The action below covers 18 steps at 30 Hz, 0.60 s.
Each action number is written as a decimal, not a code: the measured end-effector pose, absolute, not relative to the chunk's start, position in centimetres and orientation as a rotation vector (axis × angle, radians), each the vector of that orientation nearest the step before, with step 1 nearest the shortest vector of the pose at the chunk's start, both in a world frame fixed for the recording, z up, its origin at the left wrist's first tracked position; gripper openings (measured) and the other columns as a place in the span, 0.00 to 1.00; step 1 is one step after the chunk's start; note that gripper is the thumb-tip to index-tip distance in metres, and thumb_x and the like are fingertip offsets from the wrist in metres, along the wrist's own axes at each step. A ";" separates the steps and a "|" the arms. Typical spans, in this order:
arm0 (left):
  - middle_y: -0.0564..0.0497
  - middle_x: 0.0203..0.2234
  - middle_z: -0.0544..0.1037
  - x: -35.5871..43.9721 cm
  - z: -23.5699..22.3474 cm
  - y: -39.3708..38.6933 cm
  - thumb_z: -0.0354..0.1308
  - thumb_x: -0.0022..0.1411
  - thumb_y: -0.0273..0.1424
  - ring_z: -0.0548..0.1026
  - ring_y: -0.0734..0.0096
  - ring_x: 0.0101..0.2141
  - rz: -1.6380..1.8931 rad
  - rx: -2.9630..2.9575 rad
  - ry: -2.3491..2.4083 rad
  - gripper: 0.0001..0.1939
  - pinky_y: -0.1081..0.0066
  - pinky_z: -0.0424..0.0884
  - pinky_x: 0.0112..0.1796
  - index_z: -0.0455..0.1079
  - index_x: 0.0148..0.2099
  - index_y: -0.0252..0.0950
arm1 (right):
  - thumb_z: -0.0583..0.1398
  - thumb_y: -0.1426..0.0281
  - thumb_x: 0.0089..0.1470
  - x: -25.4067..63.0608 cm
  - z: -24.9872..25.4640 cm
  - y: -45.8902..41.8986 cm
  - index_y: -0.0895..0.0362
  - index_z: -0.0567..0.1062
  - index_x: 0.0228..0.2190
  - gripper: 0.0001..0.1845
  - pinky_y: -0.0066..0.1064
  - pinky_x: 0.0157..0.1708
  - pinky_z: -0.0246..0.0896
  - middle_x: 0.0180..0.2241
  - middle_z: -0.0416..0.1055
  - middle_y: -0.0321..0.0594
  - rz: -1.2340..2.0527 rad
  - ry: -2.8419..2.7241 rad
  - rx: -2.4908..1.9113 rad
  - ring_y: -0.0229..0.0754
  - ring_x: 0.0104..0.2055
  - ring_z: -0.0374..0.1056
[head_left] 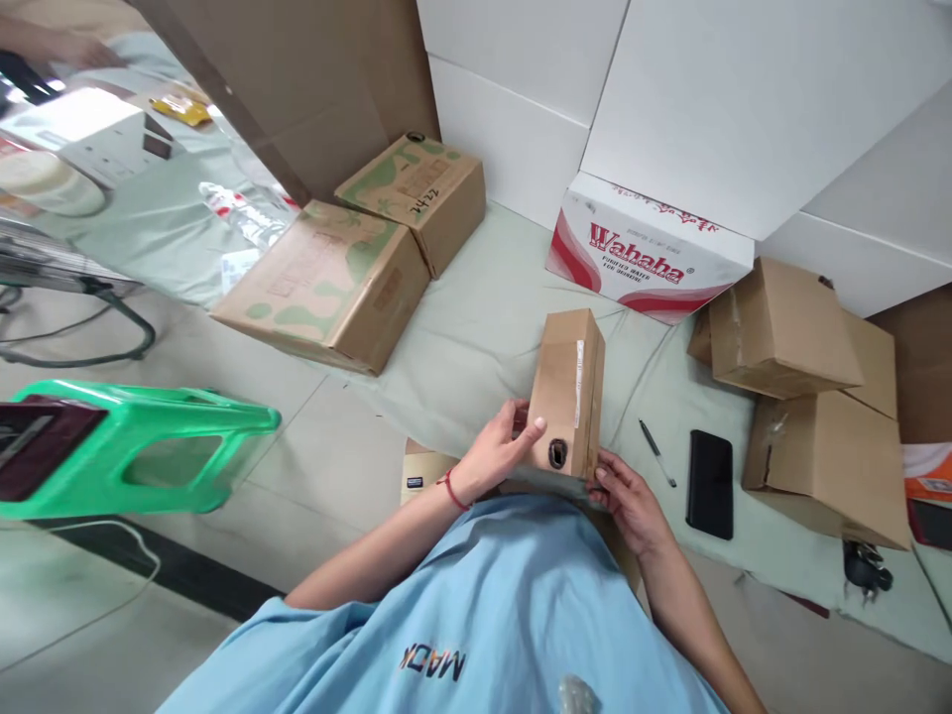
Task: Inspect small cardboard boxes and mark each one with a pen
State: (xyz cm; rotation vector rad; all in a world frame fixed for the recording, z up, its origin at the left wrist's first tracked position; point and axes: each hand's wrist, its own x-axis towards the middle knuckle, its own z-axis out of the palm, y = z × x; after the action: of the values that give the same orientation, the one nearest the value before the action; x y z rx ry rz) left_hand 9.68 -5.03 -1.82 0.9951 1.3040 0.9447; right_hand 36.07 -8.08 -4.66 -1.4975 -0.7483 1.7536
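Observation:
A small brown cardboard box (pixel 556 382) stands at the near edge of the cloth-covered table, close to my body. White tape runs along its top, and a dark round mark shows at its near end. My left hand (pixel 500 451) grips the box's left side, thumb on top and fingers partly hidden behind it. At the near right corner, my right hand (pixel 625 496) has its thumb and fingers closed against the box's edge. Whether those fingers also pinch something small cannot be made out. A pen (pixel 657 452) and a black phone (pixel 710 484) lie to the right of that hand.
Two green-printed cartons (pixel 334 283) sit on the left, and a Wahaha water carton (pixel 647 248) stands against the wall. Brown boxes (pixel 825 456) are stacked at right, with keys (pixel 867 570) nearby. A green stool (pixel 149 446) stands on the floor; another person's hand (pixel 81 50) shows upper left.

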 end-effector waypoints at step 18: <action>0.36 0.48 0.86 8.9 -2.3 -4.0 0.72 0.54 0.40 0.85 0.41 0.48 0.806 0.484 1.011 0.28 0.48 0.80 0.51 0.75 0.54 0.33 | 0.71 0.51 0.58 36.6 -4.6 -9.1 0.43 0.79 0.59 0.30 0.48 0.57 0.73 0.60 0.79 0.45 1.679 -0.887 -1.207 0.54 0.62 0.74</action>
State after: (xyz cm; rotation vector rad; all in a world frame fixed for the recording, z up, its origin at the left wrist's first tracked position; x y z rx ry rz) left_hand 8.85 -4.00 -2.34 0.4842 1.0114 0.8059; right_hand 36.64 -9.15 -4.65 -1.2072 -0.8872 1.6793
